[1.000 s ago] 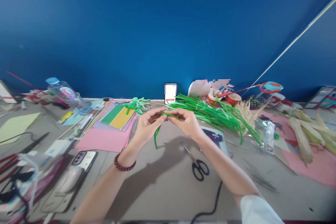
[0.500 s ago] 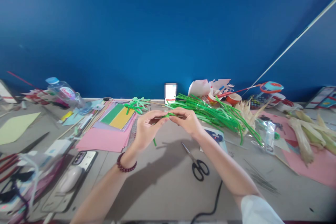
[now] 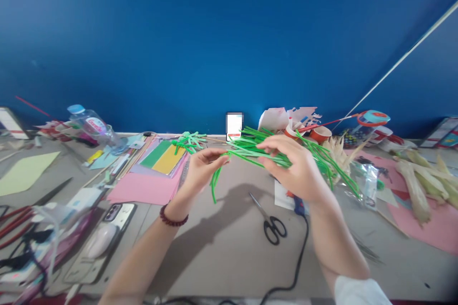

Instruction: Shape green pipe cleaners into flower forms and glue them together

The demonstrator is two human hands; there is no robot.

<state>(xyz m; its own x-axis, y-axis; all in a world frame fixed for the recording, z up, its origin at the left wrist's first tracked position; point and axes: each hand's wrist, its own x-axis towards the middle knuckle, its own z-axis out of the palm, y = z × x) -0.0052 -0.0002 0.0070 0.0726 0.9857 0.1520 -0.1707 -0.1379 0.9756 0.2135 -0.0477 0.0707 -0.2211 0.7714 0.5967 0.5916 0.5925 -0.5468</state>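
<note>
My left hand, with a dark beaded bracelet at its wrist, pinches a green pipe cleaner between thumb and fingertips. One length of it hangs bent below the fingers; another runs right, toward my right hand. My right hand is open, thumb and fingers apart, just in front of a pile of green pipe cleaners. Its palm side is partly hidden. Behind my left hand lies a twisted cluster of green pipe cleaners. Black-handled scissors rest on the table below both hands.
A propped phone stands against the blue wall. Pink paper and coloured sheets lie left, near a phone with a mouse on it. A corded glue gun sits under my right forearm. Dried husks lie far right.
My right hand has let go beside the left fingertips and moved right, its fingers spreading. The pipe cleaner now stretches between the hands, and more of it hangs below my left hand.
</note>
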